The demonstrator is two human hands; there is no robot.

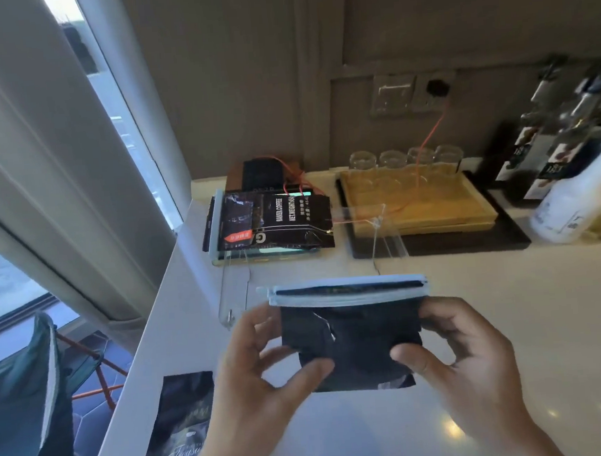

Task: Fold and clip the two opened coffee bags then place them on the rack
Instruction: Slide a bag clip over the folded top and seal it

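Both hands hold a black coffee bag (355, 346) above the white counter. Its folded top is pinched in a long light-blue clip (347, 290). My left hand (263, 371) grips the bag's left side and my right hand (456, 356) its right side, thumbs on the front. A second dark coffee bag (277, 222), with a light-blue clip (216, 227) along its left end, lies on a clear acrylic rack (236, 294) at the back. Another black coffee bag (178, 435) lies flat at the counter's near left edge.
A wooden tray (419, 204) on a black mat with several glasses (405, 158) behind it stands at the back right. Bottles (576, 184) stand far right. An orange cable (428, 138) runs from the wall socket. The counter's left edge drops beside a window and chair.
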